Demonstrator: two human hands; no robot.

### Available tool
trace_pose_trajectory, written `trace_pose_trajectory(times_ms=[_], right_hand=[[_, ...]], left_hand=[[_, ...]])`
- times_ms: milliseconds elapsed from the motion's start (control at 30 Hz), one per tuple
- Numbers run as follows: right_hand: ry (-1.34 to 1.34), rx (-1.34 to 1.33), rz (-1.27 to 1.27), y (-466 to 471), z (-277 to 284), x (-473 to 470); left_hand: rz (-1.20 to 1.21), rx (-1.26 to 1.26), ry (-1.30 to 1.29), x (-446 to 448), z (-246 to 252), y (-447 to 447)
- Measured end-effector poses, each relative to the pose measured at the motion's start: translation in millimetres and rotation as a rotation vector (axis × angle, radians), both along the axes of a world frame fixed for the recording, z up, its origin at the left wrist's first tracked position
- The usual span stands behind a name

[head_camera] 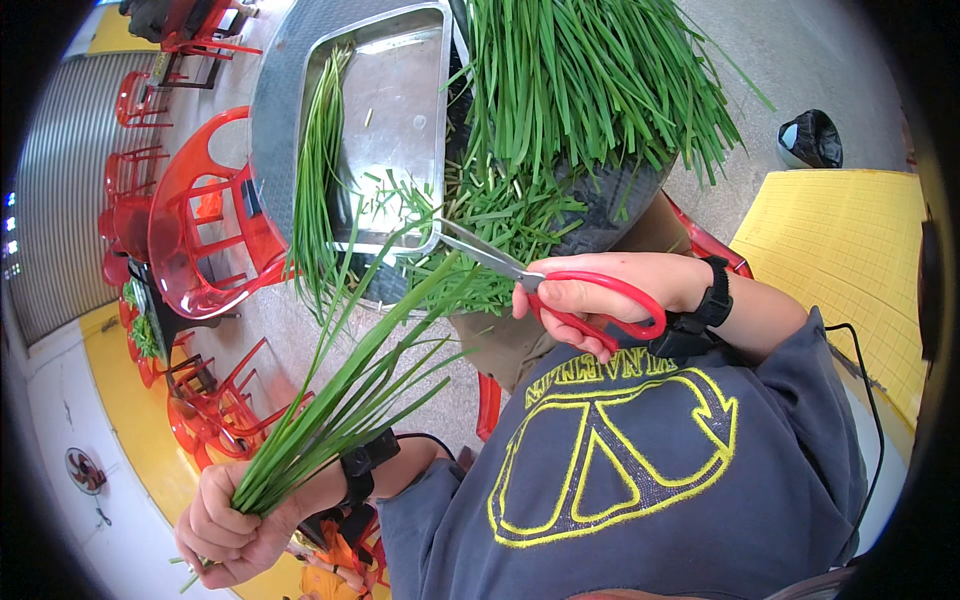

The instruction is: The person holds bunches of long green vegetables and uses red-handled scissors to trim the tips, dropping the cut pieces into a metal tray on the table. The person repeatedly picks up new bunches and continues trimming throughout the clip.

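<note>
My left hand [236, 517] is closed around the lower ends of a bunch of long flat green leaves, apparently garlic chives [345, 382], which fan out towards the table. My right hand [600, 300] holds scissors with red handles [637, 296]; their blades [487, 255] are slightly apart, near the upper ends of the held leaves. A rectangular metal tray [397, 90] has another bunch of leaves [322, 165] along its left side, overhanging its edge, and some cut bits inside. Short cut pieces [499, 217] lie heaped beside the tray, below a large pile of long leaves [585, 82].
The tray stands on a dark round table [277, 97]. Red plastic chairs [202, 217] stand to the left, with a further table bearing greens [146, 334]. A lined bin [814, 142] and a yellow tiled surface [840, 277] are at right. Someone in orange [322, 581] shows at the bottom.
</note>
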State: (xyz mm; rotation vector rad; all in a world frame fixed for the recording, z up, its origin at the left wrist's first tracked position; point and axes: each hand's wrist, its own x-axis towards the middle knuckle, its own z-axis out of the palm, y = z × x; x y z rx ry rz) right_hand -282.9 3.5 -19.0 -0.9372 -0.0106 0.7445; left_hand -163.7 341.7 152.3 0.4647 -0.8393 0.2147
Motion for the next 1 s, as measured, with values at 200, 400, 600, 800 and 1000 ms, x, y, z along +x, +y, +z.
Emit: trace_pose_trajectory(times_ms=[200,400,600,800,1000], right_hand=[[-0.029,-0.018,0.063,6,3,12],[-0.048,-0.103,0.089,10,8,16],[-0.092,-0.103,0.081,10,11,15],[-0.027,-0.138,0.004,14,9,17],[-0.007,-0.093,-0.102,4,5,10]], left_hand=[[-0.027,0.014,-0.041,-4,0,-7],[-0.051,0.005,-0.037,-6,0,-12],[-0.084,-0.032,-0.041,-7,-4,-18],[-0.134,-0.066,-0.044,-8,-7,-26],[-0.158,-0.11,-0.033,-11,-7,-26]])
